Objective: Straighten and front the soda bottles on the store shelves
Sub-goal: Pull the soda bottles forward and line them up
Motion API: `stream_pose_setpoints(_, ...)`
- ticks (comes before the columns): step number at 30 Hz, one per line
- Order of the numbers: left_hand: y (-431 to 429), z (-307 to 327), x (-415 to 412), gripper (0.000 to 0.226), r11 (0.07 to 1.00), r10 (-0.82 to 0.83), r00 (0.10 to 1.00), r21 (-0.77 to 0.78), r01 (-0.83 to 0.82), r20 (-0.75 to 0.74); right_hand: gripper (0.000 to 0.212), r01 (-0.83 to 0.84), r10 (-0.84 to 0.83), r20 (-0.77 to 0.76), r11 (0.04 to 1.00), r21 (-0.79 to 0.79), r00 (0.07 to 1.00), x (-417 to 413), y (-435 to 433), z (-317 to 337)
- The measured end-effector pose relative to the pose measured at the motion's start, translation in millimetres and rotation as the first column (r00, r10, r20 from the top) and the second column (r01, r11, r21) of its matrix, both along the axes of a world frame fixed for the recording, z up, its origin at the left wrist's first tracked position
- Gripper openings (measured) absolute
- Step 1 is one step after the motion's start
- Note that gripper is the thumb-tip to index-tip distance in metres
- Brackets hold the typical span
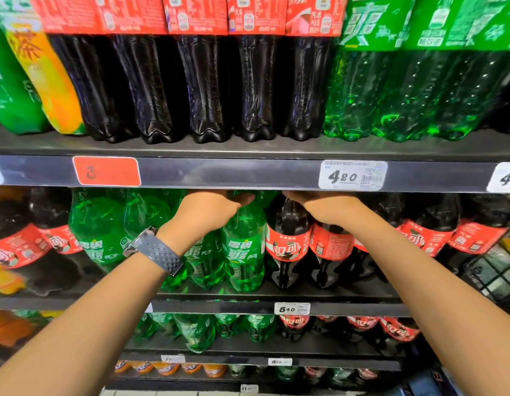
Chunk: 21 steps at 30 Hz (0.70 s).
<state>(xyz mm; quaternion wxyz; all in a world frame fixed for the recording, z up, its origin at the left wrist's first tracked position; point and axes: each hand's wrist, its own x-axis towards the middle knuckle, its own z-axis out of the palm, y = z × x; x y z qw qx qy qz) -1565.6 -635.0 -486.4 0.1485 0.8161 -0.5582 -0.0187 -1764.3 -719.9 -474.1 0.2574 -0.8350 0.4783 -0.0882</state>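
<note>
Both hands reach into the middle shelf, right at the bottle tops. The left hand [208, 215], with a watch [156, 250] on its wrist, sits over the neck of a green bottle [243, 252], thumb lying across it. The right hand [325, 208] is at the top of the cola bottle [286, 244] just beside the green one. The upper shelf lip [248, 174] hides the fingers of both, so I cannot tell whether either grip is closed round a neck or only resting there.

Both bottles stand upright near the front edge, touching side by side where the green row meets the cola row. Their labels face roughly outward; the cola label looks turned slightly off.

The step in hand seems to be pulling these two forward and squaring their labels. To do it well, hold low on the neck or shoulder rather than the cap, so the bottle turns on its base without tipping. Slide rather than lift, since there is little room under the lip. Bring each base flush with the shelf edge, then twist until the label faces straight out. Take care not to nudge neighbours out of line.
</note>
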Motion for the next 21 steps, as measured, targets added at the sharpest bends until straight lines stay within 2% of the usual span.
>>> stream_pose_setpoints(2, 0.3, -2.3, -1.7, 0.066, 0.997, 0.009, 0.999, -0.071, -0.012, -0.035, 0.054, -0.027, 0.034, -0.111, 0.998, 0.061, 0.993, -1.7, 1.6, 2.3)
stream_pose_setpoints(4, 0.0, -4.8, -3.7, 0.062, 0.995, 0.024, 1.0, -0.097, -0.025, -0.01, 0.053, -0.031, 0.044, -0.158, 0.996, 0.084, 0.986, -2.4, 3.4, 2.8)
stream_pose_setpoints(7, -2.0, -6.2, -4.2, 0.064, 0.997, 0.032, 0.998, -0.078, -0.028, 0.05, 0.054, 0.0, 0.01, -0.141, 0.997, 0.073, 0.99, -2.7, 6.5, 4.8)
stream_pose_setpoints(10, -1.8, -8.5, -3.1, 0.061, 0.994, 0.022, 0.999, -0.103, -0.02, 0.023, 0.057, 0.027, -0.015, -0.138, 0.996, 0.084, 0.99, -3.1, 7.7, 3.2)
stream_pose_setpoints(12, -1.0, -11.1, -1.6, 0.056, 0.991, -0.004, 1.0, -0.137, 0.004, -0.002, 0.061, 0.078, -0.075, -0.04, 0.994, 0.082, 0.996, -4.0, 10.5, -0.5)
stream_pose_setpoints(15, 1.2, -12.7, 1.9, 0.056, 0.989, -0.04, 0.999, -0.144, 0.034, -0.036, 0.074, 0.173, -0.164, 0.154, 0.984, -0.051, 0.974, -7.9, 16.8, -7.9)
stream_pose_setpoints(17, 2.1, -15.0, 3.0, 0.053, 0.988, -0.05, 0.999, -0.151, 0.046, -0.021, 0.062, 0.208, -0.156, 0.29, 0.965, -0.157, 0.944, -11.3, 21.8, -10.8)
stream_pose_setpoints(21, 2.8, -17.7, 2.4, 0.053, 0.978, -0.082, 0.996, -0.195, 0.074, -0.034, 0.038, 0.191, -0.091, 0.267, 0.905, -0.379, 0.959, -26.9, 25.6, -15.7)
